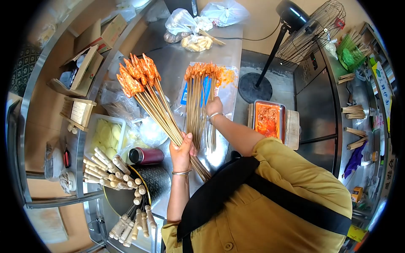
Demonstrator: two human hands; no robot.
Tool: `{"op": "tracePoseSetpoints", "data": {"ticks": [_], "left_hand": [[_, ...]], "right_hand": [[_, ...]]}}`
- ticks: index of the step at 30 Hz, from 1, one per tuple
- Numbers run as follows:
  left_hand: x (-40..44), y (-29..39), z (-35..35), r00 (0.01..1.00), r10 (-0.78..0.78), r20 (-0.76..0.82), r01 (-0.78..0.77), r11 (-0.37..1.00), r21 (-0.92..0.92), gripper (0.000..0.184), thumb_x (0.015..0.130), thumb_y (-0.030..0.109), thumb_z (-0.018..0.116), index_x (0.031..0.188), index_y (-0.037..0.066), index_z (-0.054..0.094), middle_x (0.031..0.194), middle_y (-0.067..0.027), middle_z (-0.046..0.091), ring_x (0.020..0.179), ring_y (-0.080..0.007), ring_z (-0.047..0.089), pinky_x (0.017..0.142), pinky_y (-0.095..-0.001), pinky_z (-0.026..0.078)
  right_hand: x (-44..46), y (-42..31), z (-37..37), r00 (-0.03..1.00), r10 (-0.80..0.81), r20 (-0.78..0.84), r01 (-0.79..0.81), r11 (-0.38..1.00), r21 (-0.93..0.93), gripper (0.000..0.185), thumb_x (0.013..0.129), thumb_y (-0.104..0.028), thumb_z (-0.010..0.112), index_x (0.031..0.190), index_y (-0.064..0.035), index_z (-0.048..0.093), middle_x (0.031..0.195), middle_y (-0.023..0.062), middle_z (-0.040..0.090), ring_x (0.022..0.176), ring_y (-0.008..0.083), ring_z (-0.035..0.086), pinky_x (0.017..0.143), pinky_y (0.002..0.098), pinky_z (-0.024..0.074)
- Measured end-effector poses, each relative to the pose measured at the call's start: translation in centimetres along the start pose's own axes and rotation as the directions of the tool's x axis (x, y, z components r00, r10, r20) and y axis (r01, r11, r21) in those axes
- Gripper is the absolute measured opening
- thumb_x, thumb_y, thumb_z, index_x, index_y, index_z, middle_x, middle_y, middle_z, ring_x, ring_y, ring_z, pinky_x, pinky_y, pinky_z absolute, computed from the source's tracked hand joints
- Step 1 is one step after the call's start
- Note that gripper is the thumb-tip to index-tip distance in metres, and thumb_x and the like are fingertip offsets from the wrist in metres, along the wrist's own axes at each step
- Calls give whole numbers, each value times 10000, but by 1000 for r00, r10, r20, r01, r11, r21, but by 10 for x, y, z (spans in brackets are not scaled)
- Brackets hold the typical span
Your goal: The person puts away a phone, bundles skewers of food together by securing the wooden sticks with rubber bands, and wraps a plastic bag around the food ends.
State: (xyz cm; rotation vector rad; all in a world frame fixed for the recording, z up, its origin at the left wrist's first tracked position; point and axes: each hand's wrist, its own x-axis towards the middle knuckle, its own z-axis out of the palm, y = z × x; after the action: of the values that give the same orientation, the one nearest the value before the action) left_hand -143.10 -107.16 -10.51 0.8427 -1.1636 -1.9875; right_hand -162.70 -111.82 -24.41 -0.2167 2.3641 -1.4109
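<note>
My left hand (182,151) is wrapped round a thick bundle of bamboo skewers (158,107). Pieces of red-marinated meat (139,74) are threaded on their upper ends, and the bundle tilts up to the left. Beside it, more meat skewers (195,99) lie in a row on the metal table (166,59), their meat ends resting on a sauce-stained tray (230,90). My right hand (214,107) is closed on skewers at the right edge of this row, just below the meat; its fingertips are partly hidden. A blue item (206,87) shows beneath the row.
A maroon flask (146,155) stands near my left wrist, by a pot of wooden-handled skewers (122,173). Sliced vegetables fill a white tub (121,122). Plastic bags (181,23) lie at the back. At right are a floor fan (263,63) and a tray of red marinade (282,122).
</note>
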Motion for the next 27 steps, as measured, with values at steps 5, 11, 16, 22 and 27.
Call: {"op": "tracePoseSetpoints", "data": {"ticks": [5, 11, 16, 22, 27], "left_hand": [[0, 0, 1, 1000, 19, -1, -19, 1000, 9, 191, 869, 111, 581, 786, 88, 411, 499, 22, 383, 377, -70, 359, 354, -224, 320], [14, -6, -9, 999, 33, -6, -32, 995, 98, 195, 874, 163, 588, 789, 75, 436, 501, 16, 406, 387, -67, 379, 371, -217, 341], [40, -20, -19, 998, 62, 10, -63, 977, 201, 196, 859, 170, 611, 814, 62, 454, 536, -4, 468, 421, -75, 452, 405, -217, 416], [48, -32, -11, 999, -11, 52, 1, 980, 199, 198, 870, 152, 592, 1009, 32, 521, 762, -13, 570, 579, -83, 556, 528, -210, 519], [41, -38, -9, 998, -10, 67, -9, 962, 273, 213, 890, 183, 568, 1059, 58, 534, 743, 30, 530, 583, -48, 491, 478, -187, 452]], "right_hand": [[-3, -1, 0, 998, 51, 21, -52, 996, 68, 302, 886, -236, 435, 975, 38, 527, 944, 294, 586, 934, 438, 553, 814, 468, 430], [-22, -15, -14, 986, -64, 157, -32, 841, 539, 186, 897, -199, 479, 808, -41, 520, 622, 28, 489, 554, 130, 456, 536, 284, 400], [-79, -62, -54, 888, -232, 397, -185, 610, 770, 133, 930, -218, 476, 882, -95, 497, 645, -51, 442, 493, 28, 394, 422, 171, 327], [-108, -73, -62, 853, -349, 388, -46, 690, 722, 143, 935, -176, 455, 879, -60, 516, 718, -33, 453, 637, 50, 403, 579, 184, 381], [-111, -75, -67, 857, -306, 415, -60, 741, 669, 153, 925, -176, 466, 870, -42, 515, 698, -4, 442, 604, 78, 419, 533, 223, 383]]}}
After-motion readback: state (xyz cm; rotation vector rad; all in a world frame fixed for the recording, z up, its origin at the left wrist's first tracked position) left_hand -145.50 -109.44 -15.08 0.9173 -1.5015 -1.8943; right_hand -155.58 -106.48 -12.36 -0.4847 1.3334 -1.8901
